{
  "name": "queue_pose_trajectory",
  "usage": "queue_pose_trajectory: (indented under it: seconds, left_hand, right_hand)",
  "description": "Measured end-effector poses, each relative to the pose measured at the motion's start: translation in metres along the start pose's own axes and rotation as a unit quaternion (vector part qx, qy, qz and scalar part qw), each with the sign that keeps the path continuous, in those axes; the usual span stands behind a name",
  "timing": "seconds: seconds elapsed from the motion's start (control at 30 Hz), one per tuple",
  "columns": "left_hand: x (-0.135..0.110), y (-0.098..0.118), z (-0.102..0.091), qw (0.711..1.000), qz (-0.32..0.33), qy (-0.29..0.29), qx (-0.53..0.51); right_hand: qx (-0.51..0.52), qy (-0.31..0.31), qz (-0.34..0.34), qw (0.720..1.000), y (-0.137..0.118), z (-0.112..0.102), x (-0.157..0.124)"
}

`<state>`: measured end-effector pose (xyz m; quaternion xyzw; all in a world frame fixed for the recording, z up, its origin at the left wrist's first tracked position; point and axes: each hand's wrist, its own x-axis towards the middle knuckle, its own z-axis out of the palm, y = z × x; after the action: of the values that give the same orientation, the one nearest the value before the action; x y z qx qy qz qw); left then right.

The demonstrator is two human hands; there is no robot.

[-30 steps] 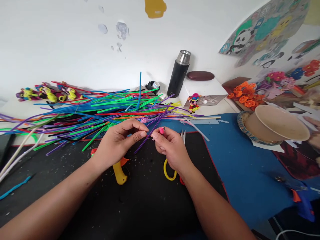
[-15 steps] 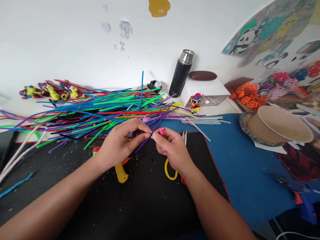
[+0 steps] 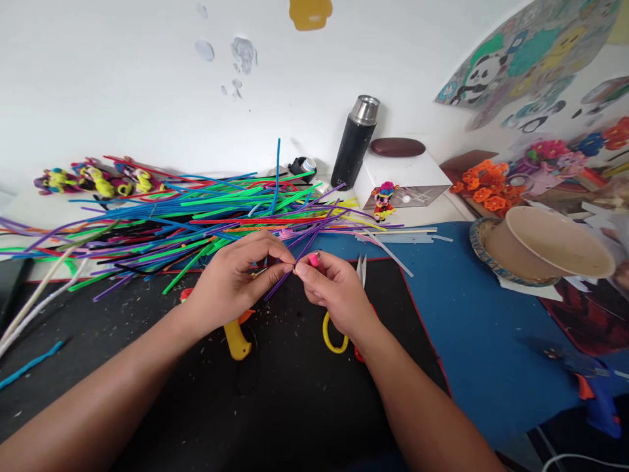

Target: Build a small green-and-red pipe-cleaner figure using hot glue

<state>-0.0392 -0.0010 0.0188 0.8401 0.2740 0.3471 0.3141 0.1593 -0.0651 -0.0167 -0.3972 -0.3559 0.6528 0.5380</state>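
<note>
Above the black mat, my left hand [image 3: 243, 275] is closed in a pinch, thumb against forefinger, on a thin dark bit too small to name. Its fingertips meet those of my right hand [image 3: 337, 282], which is closed around a small bright pink piece [image 3: 314, 259] with a dark end; most of it is hidden in the fingers. Scissors [image 3: 362, 270] lie beneath my right hand, blades pointing away, a yellow handle loop showing. Partly covered by my left hand is a tool with a yellow handle [image 3: 238, 341]. Purple pipe cleaners [image 3: 299, 252] stretch behind the fingertips.
A heap of coloured pipe cleaners [image 3: 230, 203] spreads along the back. Behind it stand a black thermos [image 3: 352, 151] and a white box [image 3: 403, 172], with a small figure [image 3: 384, 200] in front. To the right are a beige bowl [image 3: 560, 246] and a blue glue gun [image 3: 602, 400].
Both hands keep their pinch at nearly the same spot. The pink piece sits slightly lower and tilted differently in my right hand. The whole view has shifted a little.
</note>
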Motion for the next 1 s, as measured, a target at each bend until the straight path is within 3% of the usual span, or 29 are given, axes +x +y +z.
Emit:
queue_pose_trajectory:
  seconds: [1.0]
  left_hand:
    - [0.0015,0.0028,-0.0016,0.999,0.043,0.0,0.025]
  right_hand:
    - [0.007,-0.007,0.008,1.0,-0.0041,0.0008,-0.0013]
